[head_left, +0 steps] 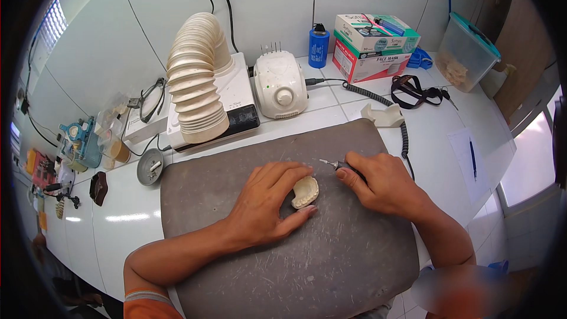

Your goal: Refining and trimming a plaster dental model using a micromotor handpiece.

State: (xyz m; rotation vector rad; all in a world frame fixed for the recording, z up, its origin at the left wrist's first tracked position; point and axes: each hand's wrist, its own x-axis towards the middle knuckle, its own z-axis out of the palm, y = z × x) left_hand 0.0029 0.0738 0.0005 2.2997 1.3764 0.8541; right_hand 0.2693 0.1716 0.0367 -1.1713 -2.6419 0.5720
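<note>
A cream-coloured dental cast (306,191), horseshoe-shaped with a row of teeth, lies on the dark grey work mat (236,277). My left hand (260,204) curves around it from the left, fingertips at its far edge and thumb at its near edge. In my right hand (381,182) is a rotary handpiece (342,166), gripped between thumb and fingers. Its thin metal bur points left, beyond the cast and apart from it. Part of the handpiece's body is hidden by my fingers.
Behind the mat stand a ribbed suction hose (198,77) and a white control unit (280,85) with upright burs. A coiled cord (404,139) runs along the right past a white handpiece rest (383,116). A small grey bowl (150,166) sits left; boxes (375,47) stand far right.
</note>
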